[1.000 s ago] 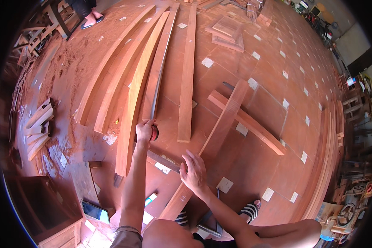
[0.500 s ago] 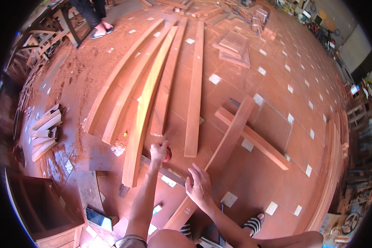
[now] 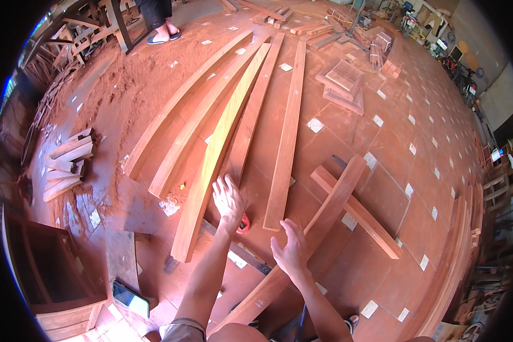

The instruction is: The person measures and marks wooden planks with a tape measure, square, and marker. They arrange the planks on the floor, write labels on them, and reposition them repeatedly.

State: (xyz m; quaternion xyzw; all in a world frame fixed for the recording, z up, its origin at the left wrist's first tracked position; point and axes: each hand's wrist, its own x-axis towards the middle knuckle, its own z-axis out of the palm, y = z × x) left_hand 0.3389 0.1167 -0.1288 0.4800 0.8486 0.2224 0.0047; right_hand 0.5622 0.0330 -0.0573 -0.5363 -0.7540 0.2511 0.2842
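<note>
My left hand (image 3: 229, 198) is stretched out with its fingers spread, over the near end of a reddish wooden plank (image 3: 249, 128). Just below that hand a small red tool (image 3: 244, 224), perhaps a tape measure, rests by a dark wood strip (image 3: 246, 255). Left of the hand lies a lighter yellowish plank (image 3: 215, 142). My right hand (image 3: 291, 248) hovers with fingers apart and nothing in them, close to the near end of another plank (image 3: 282, 165). Beside it a long board (image 3: 319, 225) slants up from near my knees and crosses over a shorter piece (image 3: 376, 228).
Two more planks, a left one (image 3: 171, 114) and an inner one (image 3: 191, 122), fan out ahead. Stacked panels (image 3: 342, 80) lie farther off. At lower left are a wooden cabinet (image 3: 68, 319) and a phone (image 3: 130, 299) on a small bench. A person's feet (image 3: 165, 34) stand far left.
My left hand has let go of the red tool and reached forward to the plank's end, its fingers spreading. My right hand has shifted slightly forward and right. The view has moved too.
</note>
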